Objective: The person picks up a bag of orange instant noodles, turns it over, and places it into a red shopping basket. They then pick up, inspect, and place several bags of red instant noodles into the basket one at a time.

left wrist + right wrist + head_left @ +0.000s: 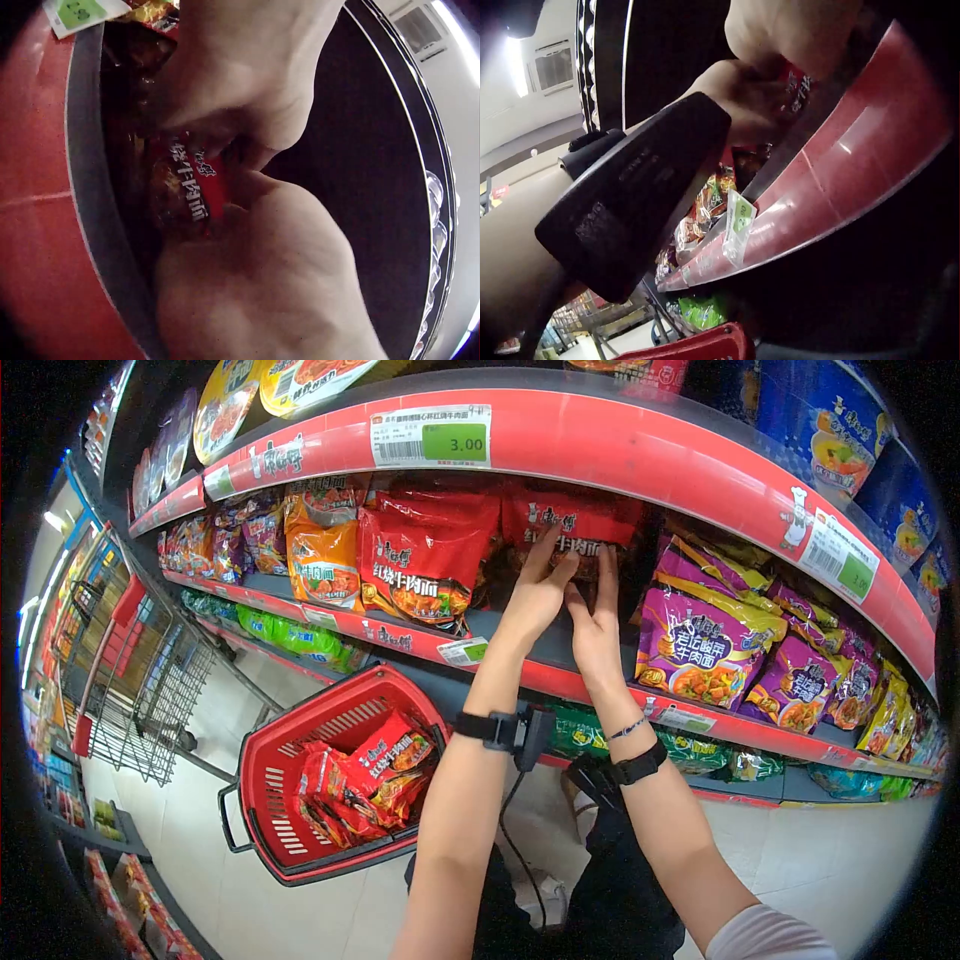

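Note:
Both hands reach into the middle shelf at a red packet of instant noodles (570, 525), set back in the shadow under the upper shelf. My left hand (535, 600) lays its extended fingers on the packet's front, left of the middle. Beside it my right hand (598, 635) touches the lower right of the same packet, its fingers pointing up. In the left wrist view the red noodle packet (196, 184) shows between the two hands, its edges hidden. The right wrist view shows only a small red part of it beyond the hands.
More red noodle packets (430, 565) stand to the left, purple ones (700, 635) to the right. A red shopping basket (262, 780) holding several red packets is below left. The upper shelf's red edge (600, 430) overhangs the hands. A wire cart (150, 690) stands farther left.

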The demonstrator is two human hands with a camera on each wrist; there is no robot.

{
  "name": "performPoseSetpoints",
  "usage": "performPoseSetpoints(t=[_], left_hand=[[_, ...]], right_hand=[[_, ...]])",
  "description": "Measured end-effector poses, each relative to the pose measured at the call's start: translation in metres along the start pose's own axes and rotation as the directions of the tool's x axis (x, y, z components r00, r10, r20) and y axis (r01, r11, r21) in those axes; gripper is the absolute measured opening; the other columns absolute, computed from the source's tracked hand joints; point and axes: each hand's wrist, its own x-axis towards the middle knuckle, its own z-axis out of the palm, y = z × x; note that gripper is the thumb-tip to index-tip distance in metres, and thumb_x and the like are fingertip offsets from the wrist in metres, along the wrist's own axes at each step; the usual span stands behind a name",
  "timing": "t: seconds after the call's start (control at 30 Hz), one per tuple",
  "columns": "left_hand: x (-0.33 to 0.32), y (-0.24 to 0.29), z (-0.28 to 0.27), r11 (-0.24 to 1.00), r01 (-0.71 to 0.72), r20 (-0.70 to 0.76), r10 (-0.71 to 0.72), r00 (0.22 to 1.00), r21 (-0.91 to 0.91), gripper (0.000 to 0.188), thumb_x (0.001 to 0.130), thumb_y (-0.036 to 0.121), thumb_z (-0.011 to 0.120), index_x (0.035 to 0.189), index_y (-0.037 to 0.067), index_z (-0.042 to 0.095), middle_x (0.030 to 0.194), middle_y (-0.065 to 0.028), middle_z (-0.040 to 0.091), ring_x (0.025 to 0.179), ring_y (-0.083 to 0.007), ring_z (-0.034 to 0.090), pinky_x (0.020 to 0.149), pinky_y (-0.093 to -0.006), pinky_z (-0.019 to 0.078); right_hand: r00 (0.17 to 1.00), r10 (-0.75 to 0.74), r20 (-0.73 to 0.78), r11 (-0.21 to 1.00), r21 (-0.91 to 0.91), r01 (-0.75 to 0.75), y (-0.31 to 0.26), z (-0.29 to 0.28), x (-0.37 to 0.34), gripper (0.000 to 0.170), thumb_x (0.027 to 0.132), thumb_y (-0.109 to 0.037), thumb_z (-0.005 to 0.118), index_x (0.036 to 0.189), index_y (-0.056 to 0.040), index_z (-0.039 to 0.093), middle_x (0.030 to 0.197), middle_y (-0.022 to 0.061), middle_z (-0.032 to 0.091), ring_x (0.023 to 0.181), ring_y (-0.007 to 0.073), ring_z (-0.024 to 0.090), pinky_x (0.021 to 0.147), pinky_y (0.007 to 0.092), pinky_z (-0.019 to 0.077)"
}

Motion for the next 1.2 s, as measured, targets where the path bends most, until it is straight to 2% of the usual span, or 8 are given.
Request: performPoseSetpoints(t=[0.2,0.37,0.4,0.47,0.6,0.67,0.77,1.2], left_hand=[[-0.001,-0.015,-0.005,0.982,-0.061,-0.118,0.083,0.990,0.181,0.034,0.086,0.019,0.058,0.115,-0.001,0.055,0.120,-0.0169,0.054,0.114,-0.0267,0.050,0.097,-0.0343,0.0371],[-0.071,0.083,0.022,0.948,-0.204,-0.302,0.126,0.945,-0.243,0.012,0.087,0.013,0.052,0.087,0.002,0.057,0.078,-0.0070,0.058,0.073,-0.0152,0.058,0.066,-0.0289,0.0471],[-0.096,0.121,0.021,0.837,-0.012,-0.076,-0.035,0.996,-0.547,0.013,0.088,0.016,0.051,0.084,0.004,0.055,0.080,-0.0054,0.056,0.075,-0.0135,0.056,0.068,-0.0284,0.0468],[-0.135,0.146,0.043,0.824,-0.292,-0.202,0.220,0.954,-0.485,0.032,0.092,0.035,0.047,0.081,0.006,0.053,0.093,-0.0061,0.054,0.086,-0.0139,0.056,0.074,-0.0279,0.0465],[-0.198,0.249,0.015,0.009,0.283,0.282,0.136,0.950,-0.959,0.064,0.090,0.062,0.034,0.089,0.003,0.058,0.071,-0.0081,0.056,0.058,-0.0166,0.054,0.050,-0.0278,0.0438],[-0.219,0.251,-0.008,-0.106,0.599,0.531,0.358,0.768,-0.794,0.092,0.078,0.079,0.023,0.115,-0.003,0.044,0.107,-0.0170,0.053,0.098,-0.0253,0.054,0.079,-0.0357,0.0480],[-0.239,0.249,-0.007,-0.249,0.673,0.509,0.491,0.707,-0.696,0.096,0.079,0.079,0.022,0.120,-0.005,0.043,0.116,-0.0165,0.052,0.101,-0.0272,0.054,0.081,-0.0385,0.0472],[-0.243,0.252,-0.038,-0.320,0.614,0.461,0.440,0.771,-0.722,0.099,0.076,0.082,0.019,0.122,-0.002,0.043,0.119,-0.0186,0.050,0.102,-0.0270,0.055,0.075,-0.0331,0.0510]], right_hand=[[0.996,0.094,-0.003,0.983,-0.156,-0.093,-0.001,0.005,0.001,0.052,0.091,-0.020,0.050,0.136,0.0008,0.033,0.145,0.0236,0.022,0.135,0.0346,0.021,0.110,0.0391,0.0179],[0.907,0.351,0.232,0.910,-0.312,-0.272,-0.001,0.009,-0.011,0.037,0.094,-0.022,0.045,0.122,0.0020,0.047,0.124,0.0174,0.049,0.115,0.0270,0.049,0.095,0.0387,0.0407],[0.887,0.315,0.339,0.937,-0.261,-0.233,-0.002,0.009,-0.014,0.037,0.094,-0.022,0.045,0.122,0.0020,0.047,0.124,0.0174,0.049,0.115,0.0270,0.049,0.095,0.0387,0.0407],[0.935,0.154,0.320,0.983,-0.145,-0.112,0.001,0.006,-0.022,0.037,0.095,-0.023,0.045,0.122,0.0015,0.047,0.124,0.0161,0.049,0.114,0.0253,0.049,0.094,0.0375,0.0408],[0.998,-0.016,0.063,1.000,0.024,0.014,0.011,-0.001,-0.030,0.037,0.096,-0.025,0.043,0.122,0.0005,0.047,0.124,0.0134,0.049,0.114,0.0219,0.049,0.094,0.0352,0.0409],[0.975,0.160,0.154,0.978,0.108,-0.178,-0.018,0.001,-0.047,0.036,0.098,-0.025,0.040,0.124,-0.0013,0.047,0.127,0.0117,0.048,0.115,0.0221,0.048,0.094,0.0353,0.0395],[0.966,0.102,0.236,0.981,0.136,-0.137,-0.048,0.009,-0.074,0.035,0.098,-0.024,0.039,0.125,-0.0024,0.046,0.129,0.0113,0.046,0.115,0.0223,0.047,0.093,0.0348,0.0404],[0.861,0.007,0.509,0.991,0.113,-0.075,-0.080,0.056,-0.118,0.029,0.098,-0.018,0.039,0.121,-0.0035,0.048,0.121,0.0090,0.047,0.107,0.0177,0.049,0.085,0.0309,0.0426]])
